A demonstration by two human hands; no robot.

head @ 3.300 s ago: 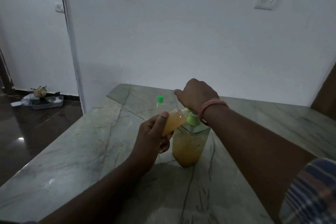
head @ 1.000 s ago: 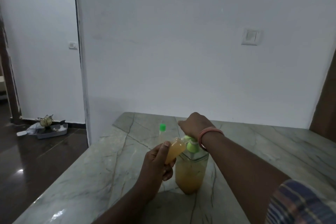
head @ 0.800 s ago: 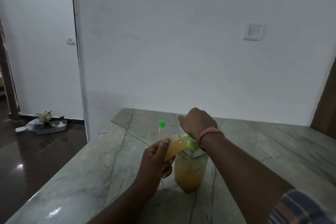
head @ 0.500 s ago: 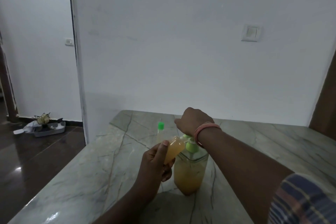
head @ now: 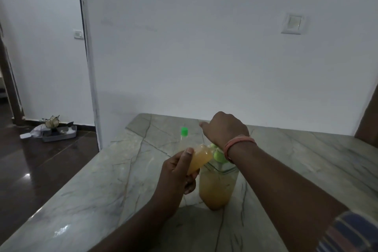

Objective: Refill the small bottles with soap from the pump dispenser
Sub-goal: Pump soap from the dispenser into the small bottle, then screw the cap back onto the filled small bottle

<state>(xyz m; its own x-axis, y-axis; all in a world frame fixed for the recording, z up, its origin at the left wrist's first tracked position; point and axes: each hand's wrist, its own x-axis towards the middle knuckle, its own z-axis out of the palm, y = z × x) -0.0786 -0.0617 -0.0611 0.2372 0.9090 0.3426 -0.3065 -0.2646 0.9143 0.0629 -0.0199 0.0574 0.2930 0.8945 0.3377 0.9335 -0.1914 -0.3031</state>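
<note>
A clear pump dispenser holding orange soap stands on the marble table, its green pump head mostly hidden under my wrist. My right hand rests on top of the pump, fingers curled over it. My left hand grips a small bottle full of orange soap, tilted with its mouth at the pump spout. Behind them a second small bottle with a green cap stands upright, its clear body partly hidden by my left hand.
The table meets a white wall at the back. Its left edge drops to a dark floor, where a grey tray with small items lies by a doorway. A wall switch is at the upper right.
My right hand has lifted a little above the pump compared with one second ago. The left hand keeps the small bottle at the spout. The view shifts slightly.
</note>
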